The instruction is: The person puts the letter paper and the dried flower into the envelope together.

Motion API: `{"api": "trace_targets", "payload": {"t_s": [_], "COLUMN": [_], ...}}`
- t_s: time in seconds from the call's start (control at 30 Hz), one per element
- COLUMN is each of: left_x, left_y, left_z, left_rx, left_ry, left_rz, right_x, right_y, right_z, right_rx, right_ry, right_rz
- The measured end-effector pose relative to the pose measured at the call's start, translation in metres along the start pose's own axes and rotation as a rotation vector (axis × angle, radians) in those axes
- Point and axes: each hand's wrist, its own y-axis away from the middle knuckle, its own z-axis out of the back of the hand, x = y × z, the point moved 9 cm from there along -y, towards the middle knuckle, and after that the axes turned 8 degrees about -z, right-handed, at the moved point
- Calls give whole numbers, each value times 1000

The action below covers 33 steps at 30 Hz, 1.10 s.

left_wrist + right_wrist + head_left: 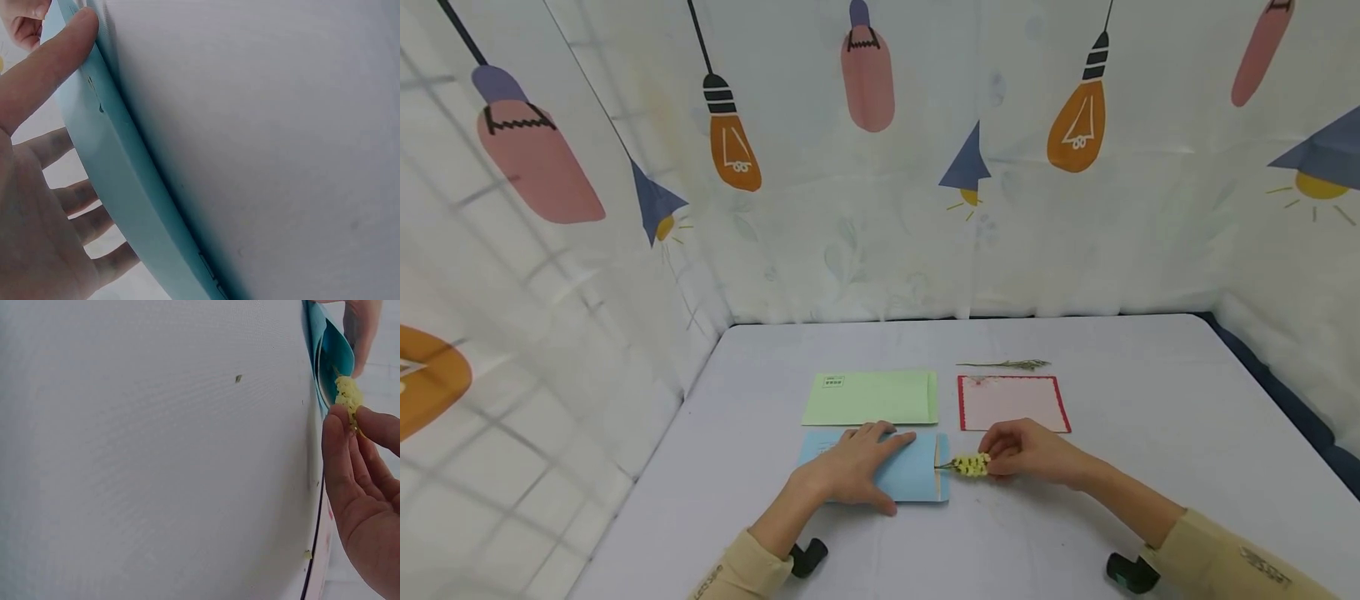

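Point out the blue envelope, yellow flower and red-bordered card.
Blue envelope (pixel 912 472): head view, uncovered part of its face.
Yellow flower (pixel 347 393): right wrist view, its blossoms.
Red-bordered card (pixel 1011 404): head view, its pale pink face.

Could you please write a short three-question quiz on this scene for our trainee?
1. True or false: the right hand pinches the yellow flower sprig.
2. Which thing does the left hand rest on?
a) green envelope
b) blue envelope
c) grassy stem
3. Fill in the colour: the card beyond the right hand has a ____ border.

Key: 1. True. 2. b. 3. Red.
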Motion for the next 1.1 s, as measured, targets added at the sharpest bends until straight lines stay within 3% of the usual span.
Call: {"api": "trace_targets", "payload": {"t_s": [0.53, 1.1], "left_x": [-2, 0], "left_y": [0, -1], "left_z": [-1, -1], "left_rx": [0, -3], "left_ry": [7, 12], "left_rz": [7, 15], "right_x": [8, 19], "right_y": [-7, -16], "right_z": [-13, -29], "right_rx": [29, 56], "right_ry": [5, -17], "right_rz": [45, 39]}}
